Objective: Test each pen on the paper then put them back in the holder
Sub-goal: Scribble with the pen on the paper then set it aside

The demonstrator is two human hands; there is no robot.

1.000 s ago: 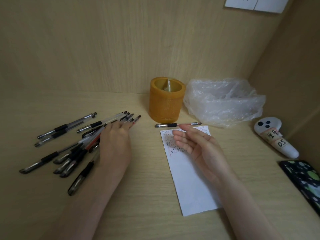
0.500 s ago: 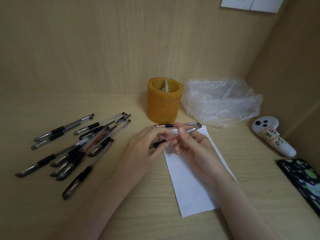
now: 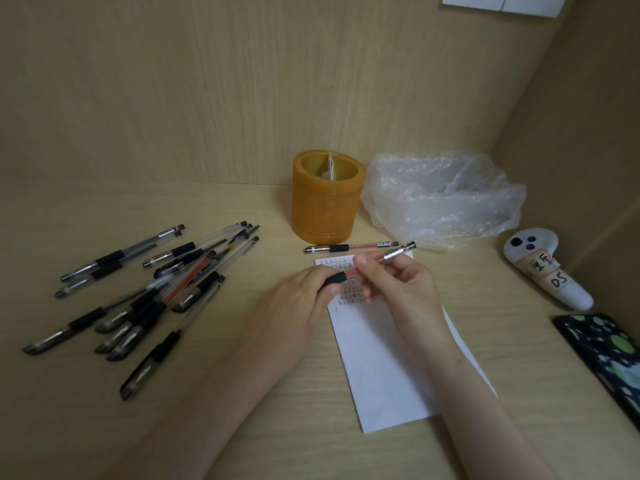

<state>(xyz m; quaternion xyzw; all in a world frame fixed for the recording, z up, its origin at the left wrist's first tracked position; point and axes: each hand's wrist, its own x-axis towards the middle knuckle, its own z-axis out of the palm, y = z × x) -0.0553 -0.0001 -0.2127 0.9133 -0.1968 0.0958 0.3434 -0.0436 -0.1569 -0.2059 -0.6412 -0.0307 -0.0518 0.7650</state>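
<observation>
Change: one red-ink pen (image 3: pixel 367 265) has been lifted out of the pile of pens (image 3: pixel 145 299) at the left of the frame and is now held over the paper (image 3: pixel 391 362) at centre.
Left hand (image 3: pixel 294 306): fingers are closed on the capped black end of the pen.
Right hand (image 3: pixel 401 289): the barrel is pinched between thumb and fingers.
Meaning: uncapping is judged to be in hand; the test stroke is not yet made.
Second pen (image 3: pixel 349 248): laid flat between the paper's upper edge and the holder (image 3: pixel 325 199), not yet returned.
Holder: upright at upper centre, mouth open.
Edges: the plastic bag (image 3: pixel 440 199) is just right of the holder; walls close in behind and at right.
Open room: bare table (image 3: pixel 242 420) lies at lower centre.
</observation>
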